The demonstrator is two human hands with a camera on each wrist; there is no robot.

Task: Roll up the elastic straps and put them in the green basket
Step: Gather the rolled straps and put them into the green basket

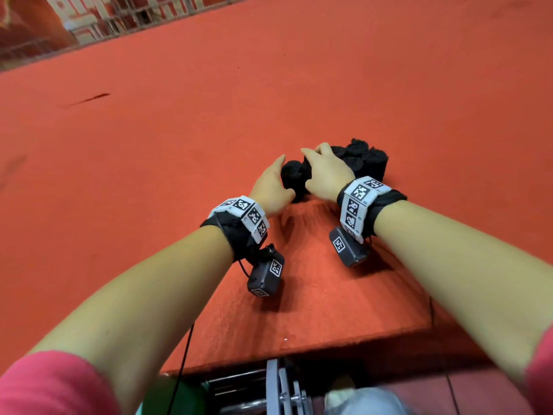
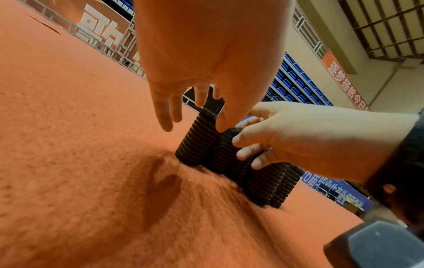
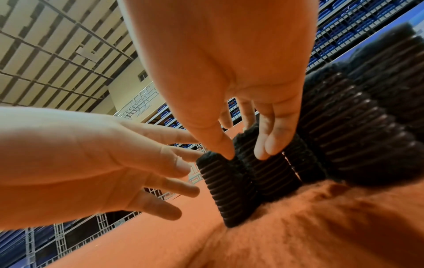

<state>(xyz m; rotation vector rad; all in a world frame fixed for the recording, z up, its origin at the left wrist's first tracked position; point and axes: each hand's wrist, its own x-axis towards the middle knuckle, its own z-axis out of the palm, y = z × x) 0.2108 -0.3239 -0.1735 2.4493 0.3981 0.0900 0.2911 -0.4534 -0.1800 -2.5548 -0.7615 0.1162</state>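
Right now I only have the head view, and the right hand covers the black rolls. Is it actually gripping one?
Observer: Yes. The right wrist view shows the right hand pinching one upright roll between thumb and fingers.
Operator: And the left hand?
Observer: In the left wrist view, the left hand has straight fingers hanging beside the end roll, curled round nothing.
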